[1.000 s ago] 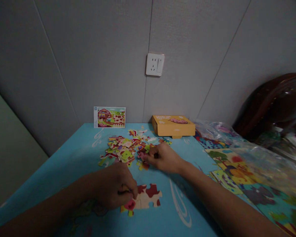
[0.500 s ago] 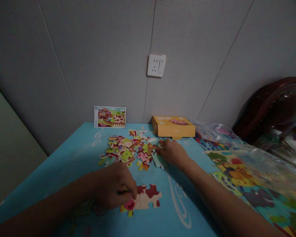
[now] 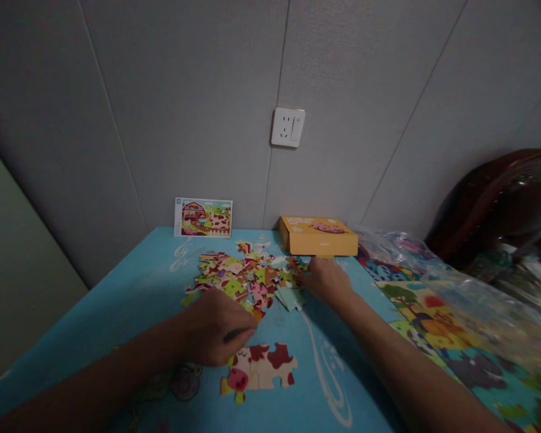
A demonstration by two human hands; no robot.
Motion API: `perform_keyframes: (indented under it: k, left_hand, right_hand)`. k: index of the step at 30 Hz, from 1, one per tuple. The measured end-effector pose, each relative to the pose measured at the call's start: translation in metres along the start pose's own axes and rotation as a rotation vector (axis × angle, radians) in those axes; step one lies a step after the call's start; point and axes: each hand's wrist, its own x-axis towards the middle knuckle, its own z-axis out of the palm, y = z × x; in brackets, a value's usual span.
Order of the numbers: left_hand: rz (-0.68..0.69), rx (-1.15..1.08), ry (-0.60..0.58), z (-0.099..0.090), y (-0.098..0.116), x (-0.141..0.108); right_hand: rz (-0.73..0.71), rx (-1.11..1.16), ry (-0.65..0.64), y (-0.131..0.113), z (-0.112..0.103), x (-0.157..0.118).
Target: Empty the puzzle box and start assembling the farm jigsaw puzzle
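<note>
Head view: left hand (image 3: 220, 329) curled, right hand (image 3: 327, 280) curled at puzzle pile (image 3: 232, 267); cannot tell holds. Low left drag could part joined cow pieces (image 3: 265, 368).

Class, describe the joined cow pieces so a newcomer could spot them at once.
On the blue table, look nearer the viewer than the loose pile. The cow section lies there, beside the left hand. Unlike the loose pile, its pieces lie flat and interlocked, showing a pink-muzzled face.
</note>
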Motion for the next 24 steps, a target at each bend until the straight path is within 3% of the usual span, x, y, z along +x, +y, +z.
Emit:
perform_keyframes:
  k: [4,24]
  left_hand:
    - [-0.137,0.159,-0.036,0.002,-0.009,-0.002]
    - [-0.216,0.182,-0.099,0.011,-0.018,-0.007]
  right_hand:
    - [-0.016,-0.009,-0.058,0.000,0.002,-0.002]
    - [-0.008,0.153,-0.069,0.003,0.009,0.010]
